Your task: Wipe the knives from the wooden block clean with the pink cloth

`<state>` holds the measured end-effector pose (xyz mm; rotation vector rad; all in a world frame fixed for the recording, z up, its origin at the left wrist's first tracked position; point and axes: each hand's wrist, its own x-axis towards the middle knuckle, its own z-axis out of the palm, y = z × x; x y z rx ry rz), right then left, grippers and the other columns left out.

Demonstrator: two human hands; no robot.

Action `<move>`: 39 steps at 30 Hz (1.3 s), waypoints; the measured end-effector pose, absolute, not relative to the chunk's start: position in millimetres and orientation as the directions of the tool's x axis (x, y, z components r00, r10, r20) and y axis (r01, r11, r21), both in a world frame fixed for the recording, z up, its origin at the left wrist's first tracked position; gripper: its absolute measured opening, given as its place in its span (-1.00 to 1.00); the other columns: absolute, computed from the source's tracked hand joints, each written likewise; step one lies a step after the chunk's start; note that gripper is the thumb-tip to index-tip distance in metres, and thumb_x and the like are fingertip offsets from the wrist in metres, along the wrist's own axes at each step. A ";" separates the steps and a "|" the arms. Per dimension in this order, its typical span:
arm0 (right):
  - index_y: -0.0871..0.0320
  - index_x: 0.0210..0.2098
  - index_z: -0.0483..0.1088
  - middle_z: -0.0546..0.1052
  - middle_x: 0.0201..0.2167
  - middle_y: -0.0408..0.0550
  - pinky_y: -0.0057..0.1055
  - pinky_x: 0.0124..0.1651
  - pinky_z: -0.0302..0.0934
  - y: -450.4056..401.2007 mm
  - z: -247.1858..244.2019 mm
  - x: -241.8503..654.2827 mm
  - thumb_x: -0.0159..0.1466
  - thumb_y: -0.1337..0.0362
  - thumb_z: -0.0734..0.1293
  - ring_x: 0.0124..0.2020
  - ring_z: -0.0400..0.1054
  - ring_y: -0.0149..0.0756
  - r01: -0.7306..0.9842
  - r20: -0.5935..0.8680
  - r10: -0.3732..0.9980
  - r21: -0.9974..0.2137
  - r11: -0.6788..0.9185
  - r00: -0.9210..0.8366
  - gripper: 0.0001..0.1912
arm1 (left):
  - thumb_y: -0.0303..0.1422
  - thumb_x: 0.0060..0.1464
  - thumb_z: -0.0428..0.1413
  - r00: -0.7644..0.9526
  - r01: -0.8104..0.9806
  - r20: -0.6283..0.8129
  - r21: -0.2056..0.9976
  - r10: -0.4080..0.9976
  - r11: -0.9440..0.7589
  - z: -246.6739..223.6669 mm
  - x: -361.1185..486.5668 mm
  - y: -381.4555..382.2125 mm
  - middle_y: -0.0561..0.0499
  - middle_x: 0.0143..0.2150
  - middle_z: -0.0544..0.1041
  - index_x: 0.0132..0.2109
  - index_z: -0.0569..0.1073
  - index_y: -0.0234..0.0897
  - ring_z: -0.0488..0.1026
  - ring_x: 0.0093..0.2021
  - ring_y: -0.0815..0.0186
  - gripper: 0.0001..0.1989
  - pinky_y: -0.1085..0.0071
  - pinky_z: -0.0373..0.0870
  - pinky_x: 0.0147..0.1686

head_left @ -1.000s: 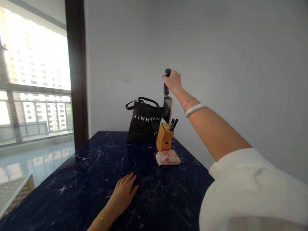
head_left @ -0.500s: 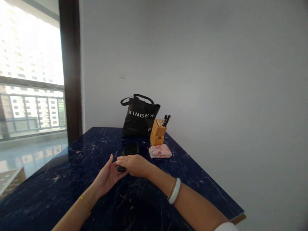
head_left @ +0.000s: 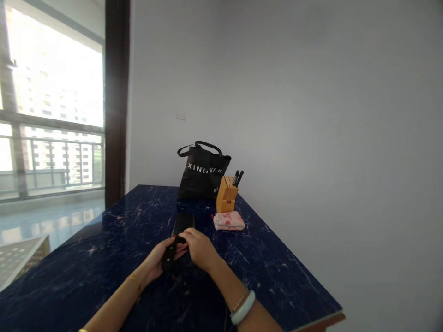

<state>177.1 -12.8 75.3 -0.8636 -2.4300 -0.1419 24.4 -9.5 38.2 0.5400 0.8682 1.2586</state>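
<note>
A cleaver (head_left: 169, 258) with a black riveted handle and a wide dark blade points away from me, over the near middle of the table. Its handle lies in my left hand (head_left: 155, 262), the thumb on top and the fingers underneath. My right hand (head_left: 201, 250) has its fingers closed at the place where the handle meets the blade, and they hide part of it. Beyond the blade, to the right, a folded pink and white cloth (head_left: 229, 221) lies on the table.
The dark blue marbled table (head_left: 131, 226) carries a wooden knife block (head_left: 226, 196) with black-handled tools in it. Behind stands a black tote bag (head_left: 200, 177) near the grey wall (head_left: 294, 115). A perforated light-coloured piece (head_left: 24, 258) is at the left, below the window.
The cleaver has turned, so its riveted handle now shows in my left hand. My right hand has shifted from over the handle to the blade's base. The view has shifted slightly.
</note>
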 end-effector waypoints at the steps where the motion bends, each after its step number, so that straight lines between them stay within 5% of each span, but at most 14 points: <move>1: 0.11 0.03 0.16 0.29 -0.08 -0.04 -0.42 -0.04 0.08 -6.4 75.8 182.6 0.18 0.47 0.07 -0.08 0.18 -0.34 0.652 0.570 0.584 -0.107 0.751 -0.578 -0.58 | -0.45 0.06 -0.03 0.057 -0.600 -0.280 0.758 0.958 0.257 38.0 25.3 -10.0 -0.10 -0.48 0.45 -0.34 0.31 -0.41 0.50 -0.40 0.22 -0.92 0.33 0.46 -0.37; 8: 0.15 -0.12 0.29 0.35 -0.18 0.01 -0.29 -0.06 0.01 45.1 69.2 238.6 0.12 0.47 0.15 -0.12 0.15 -0.20 0.917 0.692 0.704 -0.161 0.366 -0.159 -0.66 | -0.44 0.06 -0.01 0.086 -0.581 -0.294 0.761 0.952 0.287 43.4 21.3 -14.8 0.08 -0.61 0.32 -0.39 0.23 -0.34 0.26 -0.74 0.53 -0.92 0.63 0.24 -0.77; 14: 0.15 -0.13 0.34 0.40 -0.17 0.00 -0.28 -0.06 -0.03 71.7 51.6 269.0 0.02 0.32 0.33 -0.10 0.16 -0.12 0.948 0.612 0.777 -0.140 0.286 -0.143 -0.62 | -0.32 0.00 0.07 0.172 -0.470 -0.234 0.834 0.957 0.288 45.3 20.1 -14.3 0.10 -0.58 0.31 -0.35 0.24 -0.33 0.20 -0.72 0.58 -0.82 0.68 0.13 -0.79; 18: 0.17 -0.35 0.41 0.44 -0.30 0.01 -0.32 -0.10 -0.02 77.5 48.4 276.8 0.10 0.28 0.26 -0.15 0.19 -0.17 0.950 0.606 0.790 -0.186 0.251 -0.090 -0.85 | -0.34 -0.10 0.15 0.204 -0.343 -0.185 0.906 0.961 0.248 47.5 21.1 -15.9 0.14 -0.56 0.29 -0.32 0.24 -0.31 0.20 -0.70 0.59 -0.76 0.67 0.11 -0.76; 25: 0.18 -0.42 0.34 0.40 -0.43 0.01 -0.34 -0.20 -0.05 63.5 62.0 271.5 0.19 0.16 0.15 -0.25 0.19 -0.21 0.960 0.649 0.760 -0.237 0.148 0.043 -0.75 | -0.28 -0.19 0.21 0.237 -0.161 -0.135 0.971 0.962 0.176 39.7 20.4 -9.7 0.19 -0.55 0.28 -0.20 0.25 -0.27 0.21 -0.68 0.58 -0.60 0.62 0.12 -0.70; 33: 0.13 -0.36 0.38 0.45 -0.39 -0.06 -0.44 -0.23 -0.03 39.7 61.6 191.0 0.17 0.19 0.21 -0.27 0.19 -0.29 0.827 0.595 0.727 -0.176 0.533 -0.342 -0.82 | -0.23 -0.25 0.22 0.268 0.055 -0.078 0.996 0.960 0.065 44.5 26.9 -12.3 0.22 -0.64 0.28 -0.22 0.25 -0.31 0.18 -0.70 0.54 -0.55 0.58 0.09 -0.70; 39: 0.14 -0.38 0.41 0.47 -0.41 -0.11 -0.48 -0.26 -0.01 34.9 55.1 166.0 0.13 0.26 0.22 -0.33 0.21 -0.34 0.686 0.512 0.736 -0.335 0.645 -0.443 -0.85 | -0.24 -0.24 0.17 0.295 0.175 -0.033 0.984 0.955 -0.020 34.1 25.8 -4.4 0.24 -0.72 0.25 -0.27 0.27 -0.32 0.17 -0.74 0.51 -0.62 0.56 0.10 -0.71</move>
